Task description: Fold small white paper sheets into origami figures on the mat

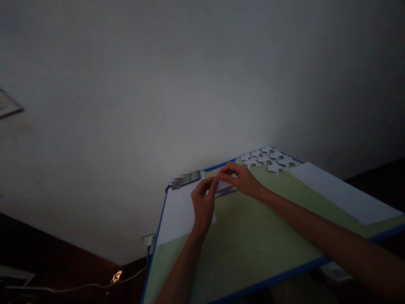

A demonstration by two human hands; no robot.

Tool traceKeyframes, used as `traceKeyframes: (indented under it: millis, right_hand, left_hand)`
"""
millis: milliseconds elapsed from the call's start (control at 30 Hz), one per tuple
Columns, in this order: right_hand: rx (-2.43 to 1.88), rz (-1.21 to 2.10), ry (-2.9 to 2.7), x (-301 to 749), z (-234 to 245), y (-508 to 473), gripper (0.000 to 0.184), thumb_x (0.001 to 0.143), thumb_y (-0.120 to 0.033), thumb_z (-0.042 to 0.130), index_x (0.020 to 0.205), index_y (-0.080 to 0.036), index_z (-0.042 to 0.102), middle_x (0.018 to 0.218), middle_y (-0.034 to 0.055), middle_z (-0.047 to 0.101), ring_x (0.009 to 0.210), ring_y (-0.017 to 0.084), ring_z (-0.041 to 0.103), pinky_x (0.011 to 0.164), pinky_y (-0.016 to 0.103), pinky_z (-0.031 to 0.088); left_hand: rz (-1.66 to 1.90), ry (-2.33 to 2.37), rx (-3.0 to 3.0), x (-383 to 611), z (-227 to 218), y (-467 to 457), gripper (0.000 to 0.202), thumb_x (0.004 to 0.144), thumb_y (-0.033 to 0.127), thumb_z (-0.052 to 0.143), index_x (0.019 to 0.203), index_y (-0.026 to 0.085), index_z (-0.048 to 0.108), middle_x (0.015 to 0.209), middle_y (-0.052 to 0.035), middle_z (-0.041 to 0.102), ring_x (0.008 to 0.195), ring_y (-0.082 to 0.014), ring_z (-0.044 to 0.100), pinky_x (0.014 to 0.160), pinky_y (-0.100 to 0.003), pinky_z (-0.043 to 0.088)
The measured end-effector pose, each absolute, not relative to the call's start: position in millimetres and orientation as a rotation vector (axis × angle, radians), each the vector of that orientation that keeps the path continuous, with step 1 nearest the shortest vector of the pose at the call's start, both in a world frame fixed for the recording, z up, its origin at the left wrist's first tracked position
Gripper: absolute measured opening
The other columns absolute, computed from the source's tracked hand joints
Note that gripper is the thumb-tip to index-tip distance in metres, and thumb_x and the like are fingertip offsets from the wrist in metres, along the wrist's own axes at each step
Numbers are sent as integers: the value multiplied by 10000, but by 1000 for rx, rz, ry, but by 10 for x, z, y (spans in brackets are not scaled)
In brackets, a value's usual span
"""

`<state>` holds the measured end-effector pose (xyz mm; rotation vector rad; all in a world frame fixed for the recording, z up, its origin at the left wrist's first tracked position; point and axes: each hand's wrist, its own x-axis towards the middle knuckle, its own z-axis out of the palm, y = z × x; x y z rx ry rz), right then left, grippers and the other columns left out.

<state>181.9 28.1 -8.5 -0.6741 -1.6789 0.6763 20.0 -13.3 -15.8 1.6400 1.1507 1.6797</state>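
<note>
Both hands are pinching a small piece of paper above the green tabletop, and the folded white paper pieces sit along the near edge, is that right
Not quite: the head view shows the folded white paper pieces at the far edge, not the near one. The rest holds: the left hand and right hand pinch a small piece of paper above the green tabletop.

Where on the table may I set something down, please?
On the near side, the table is bare between left forearm and right forearm; a smaller patch lies between right forearm and right sheet. Folded papers crowd the far corner.
</note>
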Motion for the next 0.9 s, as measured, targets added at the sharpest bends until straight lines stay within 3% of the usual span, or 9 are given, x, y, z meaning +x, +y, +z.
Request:
traceKeyframes:
  millis: [200, 900]
  right_hand:
    - [-652, 577, -1750, 1814, -52, 225, 194, 911, -375, 657, 846, -208, 732, 813, 28, 659, 789, 166, 601, 713, 304, 459]
    - [-713, 676, -1738, 1903, -40, 303, 198, 884, -369, 675, 836, -188, 741, 832, 37, 692, 790, 164, 628, 739, 306, 481]
  left_hand:
    - [1656, 1121, 1589, 168, -141, -83, 220, 771, 377, 781, 810, 165, 737, 821, -52, 730, 779, -177, 658, 749, -294, 518]
    - [1540, 1239, 1934, 153, -165, -56, 208, 871, 380, 688, 878, 174, 706, 820, -48, 739, 731, -165, 673, 688, -268, 506]
